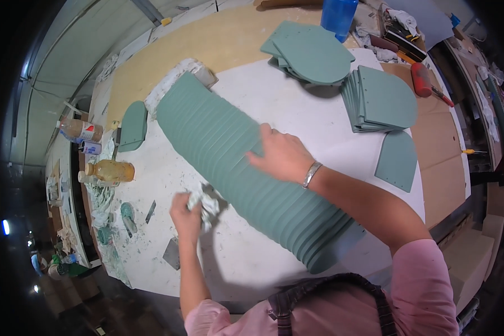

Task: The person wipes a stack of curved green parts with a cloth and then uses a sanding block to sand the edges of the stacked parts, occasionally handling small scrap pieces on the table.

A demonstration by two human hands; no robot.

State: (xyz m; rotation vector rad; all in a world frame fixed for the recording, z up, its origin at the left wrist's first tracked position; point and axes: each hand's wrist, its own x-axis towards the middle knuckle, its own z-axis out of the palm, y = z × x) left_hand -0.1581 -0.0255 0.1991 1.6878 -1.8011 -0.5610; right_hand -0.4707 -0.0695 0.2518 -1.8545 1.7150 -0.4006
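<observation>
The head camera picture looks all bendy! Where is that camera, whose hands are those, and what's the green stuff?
No machine here: those are a person's own bare hands. The camera sits on that person's head, looking down, and its very wide lens bends straight edges. The left hand holds a crumpled white cloth. The right hand is on, or just above, a long row of overlapping green panels. The white tabletop also has two stacks of green panels, upper right, and a bottle of yellowish liquid, left.

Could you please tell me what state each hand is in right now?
Left hand: closed on a crumpled white rag.
Right hand: thumb and fingers apart over the row of green panels; any grip cannot be told.
</observation>
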